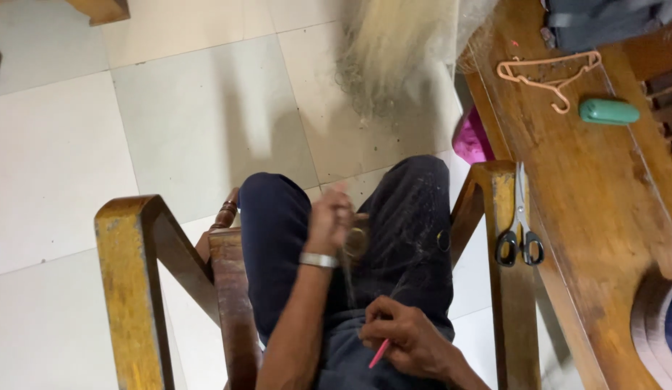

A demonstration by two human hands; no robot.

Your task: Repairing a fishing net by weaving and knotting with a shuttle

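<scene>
Seated on a worn wooden chair (137, 282) with yellowed, chipped arms, a person in dark trousers (408, 217) works thin pale strands of fibre (347, 278) over the lap. The left hand (329, 220), a silver metal bracelet (319, 260) at its wrist, is raised and blurred, its fingers pinched on the upper end of the strands. The right hand (408, 339) rests low by the lap, fingers clenched round a slim pink stick (378, 354); whether that is a hook or a needle cannot be told. Loose fibres fleck the trouser cloth. A bushy bundle of pale blond fibre (397, 50) hangs above the glossy cream floor tiles (76, 159). To the right, a scuffed brown wooden desk (596, 188) carries black-handled steel scissors (520, 235) near its edge, a small peach plastic hanger (549, 72) and a green oval plastic case (608, 111), each well apart. Open floor lies left of the chair; the chair's right arm stands close beside the desk
</scene>
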